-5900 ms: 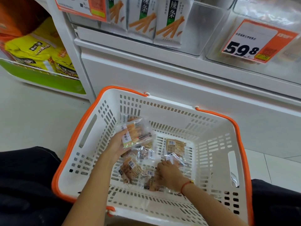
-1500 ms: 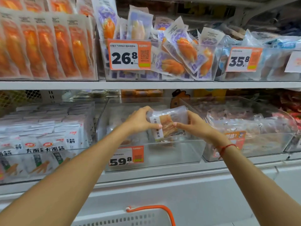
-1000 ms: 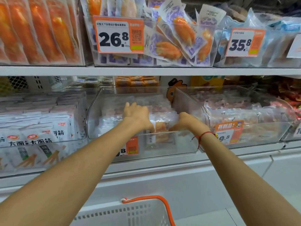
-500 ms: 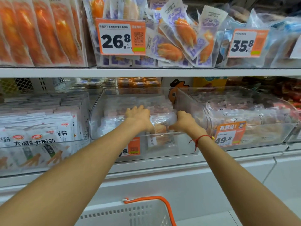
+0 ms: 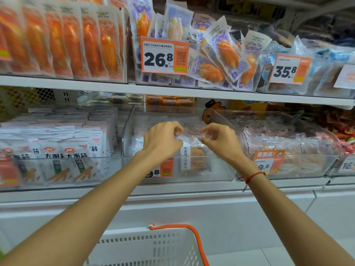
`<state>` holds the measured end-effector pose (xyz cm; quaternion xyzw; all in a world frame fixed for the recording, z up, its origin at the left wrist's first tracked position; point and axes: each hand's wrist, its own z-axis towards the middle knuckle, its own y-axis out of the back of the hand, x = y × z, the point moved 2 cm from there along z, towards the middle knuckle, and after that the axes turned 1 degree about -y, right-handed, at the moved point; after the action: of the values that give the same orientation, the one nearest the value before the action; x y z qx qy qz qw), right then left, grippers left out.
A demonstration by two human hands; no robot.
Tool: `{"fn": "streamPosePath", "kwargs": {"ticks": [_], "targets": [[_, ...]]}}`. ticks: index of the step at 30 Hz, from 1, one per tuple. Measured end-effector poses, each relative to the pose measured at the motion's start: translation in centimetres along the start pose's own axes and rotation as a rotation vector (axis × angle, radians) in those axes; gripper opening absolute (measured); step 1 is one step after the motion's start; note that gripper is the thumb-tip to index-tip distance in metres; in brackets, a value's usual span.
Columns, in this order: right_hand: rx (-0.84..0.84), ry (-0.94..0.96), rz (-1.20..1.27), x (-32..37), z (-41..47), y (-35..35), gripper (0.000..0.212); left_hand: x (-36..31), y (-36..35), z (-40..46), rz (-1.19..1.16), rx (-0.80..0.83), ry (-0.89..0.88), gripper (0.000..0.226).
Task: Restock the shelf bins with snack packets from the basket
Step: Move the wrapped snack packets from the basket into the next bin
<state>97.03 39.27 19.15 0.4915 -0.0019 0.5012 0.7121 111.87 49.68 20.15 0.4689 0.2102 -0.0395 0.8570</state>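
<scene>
Both hands hover over the middle clear bin on the lower shelf, left hand and right hand loosely curled, holding nothing; snack packet stands inside at the front wall; basket below, contents hidden, so remaining stock unknown.

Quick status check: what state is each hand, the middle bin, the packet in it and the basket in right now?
Left hand: over the middle bin, fingers loosely curled, no grip on anything.
Right hand: beside it, fingers loosely curled, holding nothing.
Middle bin: open-topped, partly filled.
Packet: upright behind the bin's front wall, released.
Basket: on the floor below; contents out of view.
</scene>
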Motion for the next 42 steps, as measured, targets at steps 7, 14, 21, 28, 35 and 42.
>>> {"fn": "streamPosePath", "kwargs": {"ticks": [7,14,21,28,35,42], "targets": [[0.725,-0.023,0.071,4.6,-4.9,-4.4,0.008,5.6,0.8,-9.1,-0.257,0.049,0.239,0.007],[1.087,-0.237,0.099,2.5,-15.1,-15.0,0.015,13.0,-5.0,-21.5,-0.393,0.201,0.525,0.014],[1.293,-0.352,0.074,0.0,-24.5,-23.5,0.025,19.5,-13.2,-31.3,-0.378,0.604,0.726,0.019],[1.454,-0.374,-0.05,-0.9,-34.0,-31.4,0.033,26.2,-16.5,-39.8,-0.049,0.905,1.091,0.043],[1.474,-0.376,-0.024,2.7,-38.8,-36.6,0.064,26.2,-16.7,-43.7,-0.087,1.025,1.228,0.051],[1.362,-0.524,0.125,1.9,-38.3,-36.9,0.017,26.7,-16.8,-43.9,-0.23,0.777,1.232,0.015]]}}
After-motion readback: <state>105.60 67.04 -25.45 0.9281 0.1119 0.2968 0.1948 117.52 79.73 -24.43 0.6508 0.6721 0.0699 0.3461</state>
